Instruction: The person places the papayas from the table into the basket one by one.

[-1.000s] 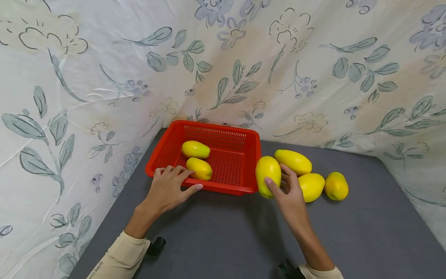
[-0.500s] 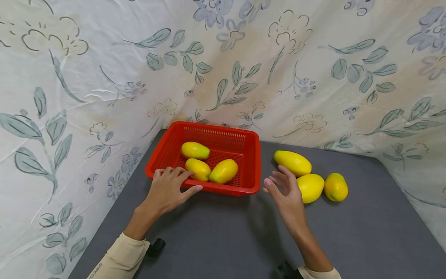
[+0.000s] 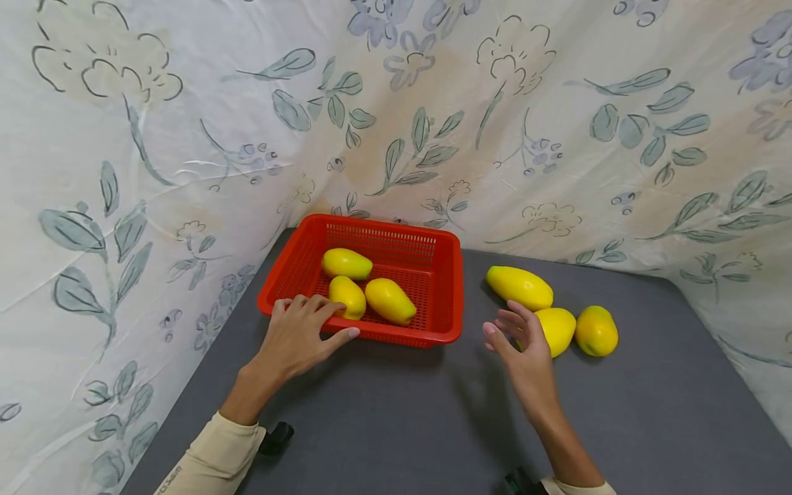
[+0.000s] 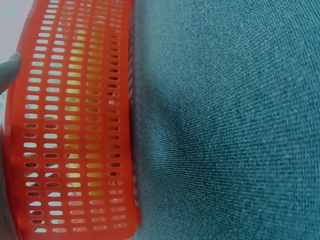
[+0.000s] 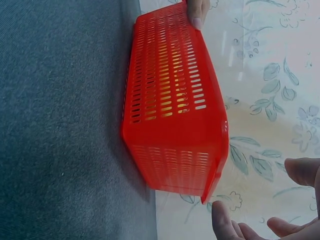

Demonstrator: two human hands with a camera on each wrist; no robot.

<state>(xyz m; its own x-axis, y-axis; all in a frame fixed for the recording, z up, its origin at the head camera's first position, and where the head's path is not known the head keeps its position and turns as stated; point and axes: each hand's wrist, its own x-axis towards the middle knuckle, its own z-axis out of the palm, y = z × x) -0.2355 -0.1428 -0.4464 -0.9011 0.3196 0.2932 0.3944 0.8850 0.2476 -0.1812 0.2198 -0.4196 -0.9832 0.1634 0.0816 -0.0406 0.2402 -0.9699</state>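
A red plastic basket (image 3: 447, 285) stands on the grey table. Inside lie three yellow mango-like fruits: one at the back left (image 3: 346, 264), a second one (image 3: 348, 297) near my left fingers, and another fruit (image 3: 390, 301) beside it. My left hand (image 3: 298, 338) holds the basket's front rim at the left, fingers over the edge and thumb along the outside. To the right of the basket, my right hand (image 3: 526, 350) hovers with loosely bent fingers and nothing in them. It partly hides a yellow fruit (image 3: 558, 330) on the table.
Behind that fruit lies another yellow fruit (image 3: 520, 287), and a third, more orange one (image 3: 597, 331) sits to the right. A floral cloth (image 3: 396, 165) hangs close behind the basket and along the left side. The grey table (image 3: 396, 419) spreads out in front.
A fruit left my right hand and landed in the basket, then shifted and turned beside the others. The right hand has since drawn slightly right; my left hand stays on the rim.
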